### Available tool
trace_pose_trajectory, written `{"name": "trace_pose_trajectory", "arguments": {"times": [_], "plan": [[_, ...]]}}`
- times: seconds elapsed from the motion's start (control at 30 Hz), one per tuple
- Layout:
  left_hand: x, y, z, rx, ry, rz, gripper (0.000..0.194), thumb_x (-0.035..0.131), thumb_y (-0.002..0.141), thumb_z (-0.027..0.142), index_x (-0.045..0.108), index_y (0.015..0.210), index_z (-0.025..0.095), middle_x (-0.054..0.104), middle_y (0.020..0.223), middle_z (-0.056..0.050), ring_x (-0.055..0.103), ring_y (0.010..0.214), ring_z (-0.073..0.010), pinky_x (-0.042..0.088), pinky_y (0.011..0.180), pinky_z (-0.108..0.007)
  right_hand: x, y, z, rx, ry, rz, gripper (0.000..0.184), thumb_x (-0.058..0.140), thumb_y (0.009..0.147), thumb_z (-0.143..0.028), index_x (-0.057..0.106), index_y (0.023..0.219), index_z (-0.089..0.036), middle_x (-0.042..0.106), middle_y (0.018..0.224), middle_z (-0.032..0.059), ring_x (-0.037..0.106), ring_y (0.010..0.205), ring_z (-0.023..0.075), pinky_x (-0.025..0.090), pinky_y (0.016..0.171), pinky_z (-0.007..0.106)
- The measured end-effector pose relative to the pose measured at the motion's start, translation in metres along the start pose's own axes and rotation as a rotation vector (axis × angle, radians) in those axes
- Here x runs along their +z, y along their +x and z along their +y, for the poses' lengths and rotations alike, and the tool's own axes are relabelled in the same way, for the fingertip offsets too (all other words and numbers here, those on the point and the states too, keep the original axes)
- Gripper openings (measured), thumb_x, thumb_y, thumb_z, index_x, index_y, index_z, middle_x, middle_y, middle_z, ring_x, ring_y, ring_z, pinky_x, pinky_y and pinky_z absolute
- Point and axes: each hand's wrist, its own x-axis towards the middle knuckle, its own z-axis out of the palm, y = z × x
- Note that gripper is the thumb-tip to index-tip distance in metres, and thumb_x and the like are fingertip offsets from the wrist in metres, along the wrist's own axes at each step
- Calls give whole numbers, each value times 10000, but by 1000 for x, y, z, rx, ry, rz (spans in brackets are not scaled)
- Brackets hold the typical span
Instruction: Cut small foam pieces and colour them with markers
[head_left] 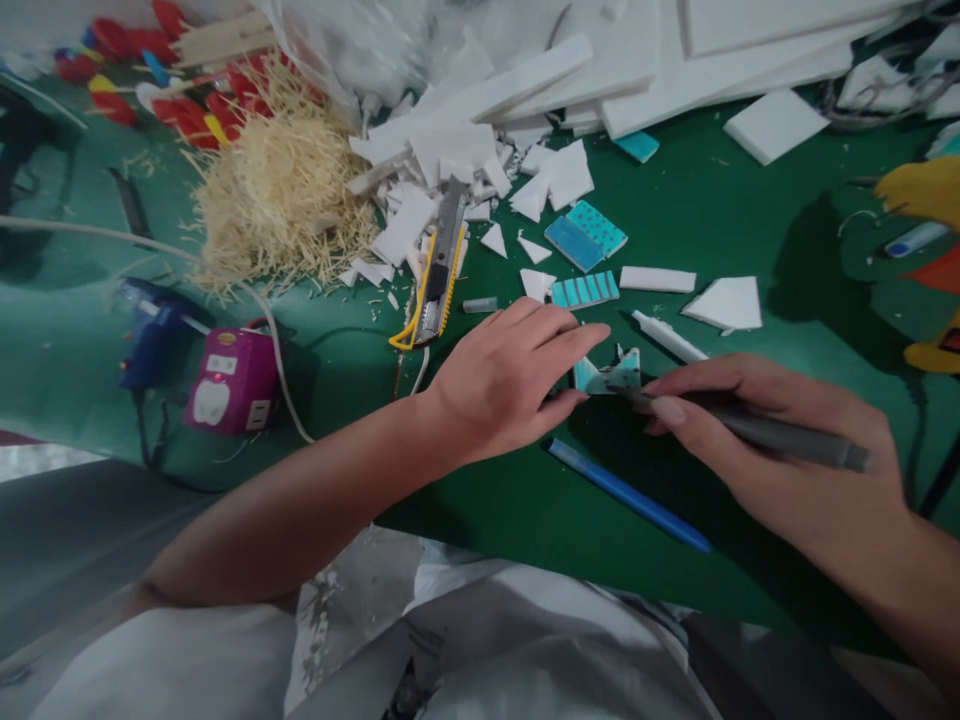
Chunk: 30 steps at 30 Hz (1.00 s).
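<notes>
A small turquoise-and-white foam piece point(628, 368) with a notched upper edge lies on the green table. My left hand point(504, 368) pinches its left side, thumb below and fingers above, partly covering it. A dark grey marker point(787, 437) is gripped in my right hand point(806, 475), its tip at the lower right part of the piece. Just beyond lies a white pen point(669, 336), and nearer to me a blue pen point(630, 495). Above my left hand are a striped turquoise piece point(585, 290) and a dotted turquoise piece point(598, 228).
A yellow box cutter point(439, 270) lies left of white foam scraps point(566, 175). Farther left are a straw pile point(281, 185), a purple power adapter point(232, 382) and a blue glue gun point(154, 330). White foam sheets point(630, 65) stack at the back; a yellow object point(919, 195) is at right.
</notes>
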Motion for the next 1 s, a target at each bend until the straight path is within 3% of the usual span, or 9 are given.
{"name": "trace_pose_trajectory", "arguments": {"times": [0.3, 0.67, 0.83, 1.0], "plan": [[-1, 5, 6, -36, -14, -75, 427, 589, 1015, 270, 570, 1407, 104, 687, 1217, -142, 625, 1131, -289, 531, 965, -423, 2, 1, 0, -26, -16, 2, 47, 701, 936, -304, 729, 900, -297, 797, 786, -29, 703, 560, 149, 531, 499, 259], [-1, 5, 7, -29, 9, -65, 423, 601, 999, 253, 575, 1393, 102, 685, 1210, -134, 627, 1115, -291, 539, 946, -423, 0, 3, 0, 3, 47, 14, 8, 720, 898, -289, 719, 890, -292, 773, 729, -31, 693, 548, 161, 540, 499, 265], [-1, 5, 7, -33, 0, -73, 424, 585, 1005, 256, 567, 1402, 107, 683, 1220, -138, 622, 1125, -286, 538, 957, -425, 0, 2, -1, -1, 26, 20, 20, 715, 912, -291, 734, 907, -297, 800, 810, -19, 729, 605, 173, 573, 541, 274], [-1, 5, 6, -29, -6, -64, 427, 596, 1001, 253, 571, 1399, 102, 685, 1216, -138, 628, 1117, -290, 539, 957, -426, -1, 1, 0, -8, 4, 19, 50, 697, 925, -286, 723, 883, -293, 776, 746, -35, 698, 553, 150, 538, 502, 256]]}}
